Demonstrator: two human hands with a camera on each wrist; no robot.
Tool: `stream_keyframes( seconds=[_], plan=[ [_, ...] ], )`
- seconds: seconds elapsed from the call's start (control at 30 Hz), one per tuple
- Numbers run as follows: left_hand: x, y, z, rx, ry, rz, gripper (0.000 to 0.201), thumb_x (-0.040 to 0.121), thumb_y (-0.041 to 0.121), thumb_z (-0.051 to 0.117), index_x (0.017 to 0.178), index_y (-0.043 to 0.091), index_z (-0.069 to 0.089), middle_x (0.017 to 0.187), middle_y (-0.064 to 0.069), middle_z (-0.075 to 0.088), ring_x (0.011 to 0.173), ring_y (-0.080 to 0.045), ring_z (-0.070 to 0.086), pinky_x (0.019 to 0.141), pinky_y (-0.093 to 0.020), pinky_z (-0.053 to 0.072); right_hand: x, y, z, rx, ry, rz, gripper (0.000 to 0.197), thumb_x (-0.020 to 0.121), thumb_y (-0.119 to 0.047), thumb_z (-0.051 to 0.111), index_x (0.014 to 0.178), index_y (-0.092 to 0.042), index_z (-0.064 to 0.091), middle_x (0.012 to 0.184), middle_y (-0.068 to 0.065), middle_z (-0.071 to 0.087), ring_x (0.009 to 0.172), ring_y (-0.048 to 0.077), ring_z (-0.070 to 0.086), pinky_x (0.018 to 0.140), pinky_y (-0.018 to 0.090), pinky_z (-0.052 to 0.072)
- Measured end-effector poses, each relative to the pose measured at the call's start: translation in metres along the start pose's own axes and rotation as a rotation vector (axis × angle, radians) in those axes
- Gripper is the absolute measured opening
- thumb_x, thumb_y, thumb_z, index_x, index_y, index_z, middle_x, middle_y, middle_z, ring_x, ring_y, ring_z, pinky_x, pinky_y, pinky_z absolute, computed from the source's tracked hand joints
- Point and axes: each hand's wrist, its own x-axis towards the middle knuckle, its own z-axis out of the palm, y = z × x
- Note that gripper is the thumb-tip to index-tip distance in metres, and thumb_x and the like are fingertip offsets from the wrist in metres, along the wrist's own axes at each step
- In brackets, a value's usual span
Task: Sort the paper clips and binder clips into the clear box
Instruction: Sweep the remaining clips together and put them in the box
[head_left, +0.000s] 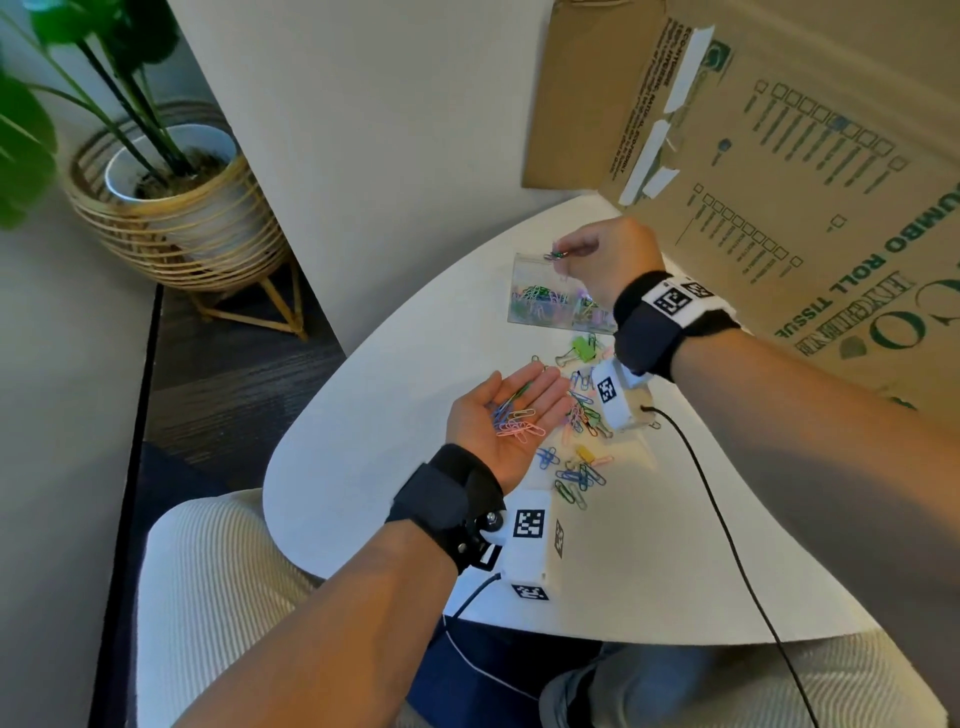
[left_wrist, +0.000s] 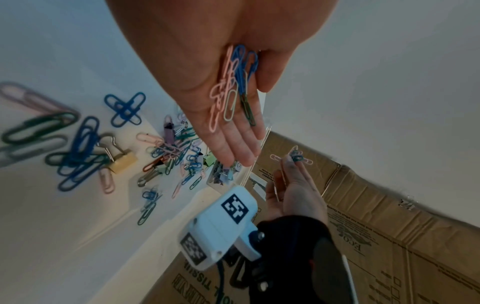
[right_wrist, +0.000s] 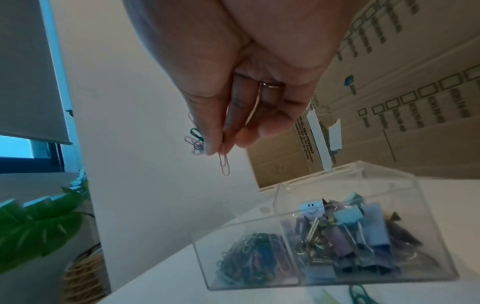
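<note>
Palm up and spread flat, the left hand (head_left: 511, 421) sits low over the white table (head_left: 363, 519) and carries a small heap of paper clips (head_left: 517, 418), pink, blue, white and green, lying loose across the palm and fingers. Beyond it the right hand (head_left: 597, 260) is raised over the clear box (head_left: 540, 296), thumb and fingertips pinching a little bunch of clips (head_left: 556, 254) that dangle from the grip; one pink clip hangs lowest.

That box has two compartments: the one on the person's left holds a tangle of paper clips, the one on the right holds binder clips (right_wrist: 363, 232). From the head view the pinched bunch seems to hang above the paper-clip side.

To do this drop well, I would lower the fingers close to the open top before letting go, since hooked clips tend to swing and snag on the rim or on the divider. Keeping the left palm level should stop its load sliding off.

More loose clips (head_left: 582, 410) and a green binder clip (head_left: 582, 348) lie scattered on the table between hands and box, so much sorting remains. A cardboard carton (head_left: 805, 182) stands behind.
</note>
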Motion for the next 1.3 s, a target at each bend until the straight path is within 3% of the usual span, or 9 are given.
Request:
stream_keyframes(
  seconds=[0.13,0.27,0.47,0.57,0.7,0.8,0.97,1.2,1.3],
  plan=[
    [-0.002,0.003,-0.001,0.008,0.005,0.005,0.045,0.102,0.026,0.031,0.107,-0.007,0.061,0.102,-0.026,0.069,0.096,-0.038,0.065,0.084,-0.045,0.054,-0.003,0.008,0.008,-0.35,-0.227,0.005,0.027,0.09,-0.027,0.064,0.117,-0.026,0.07,0.126,-0.001,0.065,0.11,0.021,0.062,0.095,0.027,0.048],
    [-0.002,0.008,-0.001,-0.027,-0.006,0.009,0.044,0.102,0.024,0.032,0.105,-0.009,0.061,0.1,-0.028,0.068,0.094,-0.04,0.065,0.088,-0.05,0.051,-0.031,0.009,0.005,-0.352,-0.234,-0.118,0.038,0.095,-0.035,0.057,0.133,-0.028,0.057,0.142,-0.001,0.053,0.125,0.02,0.052,0.105,0.03,0.04],
    [-0.002,0.006,0.006,-0.066,-0.035,0.019,0.044,0.102,0.027,0.03,0.111,-0.006,0.059,0.1,-0.025,0.067,0.092,-0.037,0.065,0.086,-0.045,0.053,-0.105,-0.01,-0.003,-0.273,-0.379,-0.386,0.024,0.088,-0.03,0.067,0.111,-0.022,0.07,0.101,-0.005,0.063,0.084,0.01,0.058,0.083,0.031,0.05],
    [-0.004,0.004,0.01,-0.003,-0.013,0.025,0.045,0.102,0.028,0.029,0.102,-0.002,0.063,0.089,-0.018,0.065,0.081,-0.032,0.065,0.076,-0.04,0.054,-0.124,-0.015,-0.003,-0.485,-0.513,-0.434,0.032,0.088,-0.031,0.065,0.12,-0.024,0.065,0.101,-0.01,0.057,0.089,0.012,0.055,0.082,0.029,0.045],
    [-0.01,-0.005,0.012,0.04,0.026,0.008,0.041,0.1,0.027,0.034,0.105,0.0,0.064,0.107,-0.017,0.063,0.106,-0.03,0.056,0.101,-0.038,0.042,-0.133,-0.014,0.006,-0.595,-0.481,-0.419,0.031,0.091,-0.023,0.057,0.122,-0.023,0.06,0.109,0.003,0.064,0.096,0.024,0.06,0.079,0.034,0.047],
    [-0.009,-0.008,0.007,0.001,0.051,0.018,0.034,0.099,0.026,0.039,0.11,0.002,0.061,0.102,-0.014,0.062,0.105,-0.027,0.057,0.108,-0.035,0.037,-0.133,-0.01,0.016,-0.585,-0.473,-0.4,0.026,0.09,-0.017,0.056,0.115,-0.021,0.062,0.109,0.002,0.065,0.097,0.025,0.06,0.075,0.031,0.043],
    [-0.012,-0.006,0.005,0.031,0.015,0.004,0.041,0.1,0.026,0.035,0.117,0.0,0.061,0.114,-0.019,0.065,0.123,-0.033,0.051,0.109,-0.04,0.034,-0.137,-0.008,0.023,-0.56,-0.539,-0.407,0.039,0.089,-0.008,0.051,0.124,-0.022,0.063,0.125,0.003,0.059,0.111,0.024,0.053,0.093,0.04,0.046],
    [-0.01,-0.011,0.001,0.075,0.009,-0.028,0.043,0.099,0.031,0.035,0.121,0.005,0.062,0.127,-0.017,0.06,0.125,-0.034,0.05,0.111,-0.044,0.033,-0.139,-0.01,0.021,-0.632,-0.615,-0.391,0.035,0.09,-0.006,0.047,0.119,-0.018,0.061,0.114,0.008,0.061,0.101,0.028,0.058,0.083,0.043,0.051],
    [-0.009,-0.008,0.005,0.082,-0.002,-0.018,0.043,0.1,0.029,0.034,0.115,0.003,0.064,0.114,-0.017,0.067,0.119,-0.033,0.054,0.108,-0.042,0.036,-0.138,-0.014,0.016,-0.634,-0.582,-0.381,0.028,0.092,-0.008,0.046,0.111,-0.017,0.064,0.103,0.01,0.063,0.094,0.028,0.057,0.078,0.038,0.049]
  ],
)
